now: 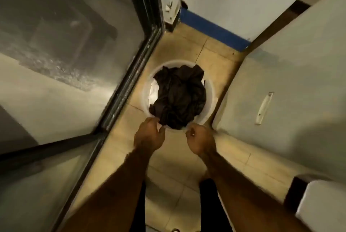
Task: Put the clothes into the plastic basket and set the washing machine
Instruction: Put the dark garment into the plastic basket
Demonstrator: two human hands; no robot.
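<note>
Head view: dark clothes (179, 98) lie heaped in white basket (210, 98), left hand (149, 134) and right hand (201, 141) curled at basket's near rim, actual hold not discernible; risk: uneven lift tips basket, overhanging cloth slides out.

Got a round white plastic basket (210, 98) here, standing upright on the tan tile floor (187, 48), roughly mid-scene. Pretty much stuffed with dark brown clothes (177, 98), all crumpled in one heap and covering most of the opening. Piled up to the far rim, and drooping over the near-left edge a bit. Also a bit of white fabric (153, 93) peeking out low on the left, against the inside wall. Bare rim showing along the left and right sides.
</note>
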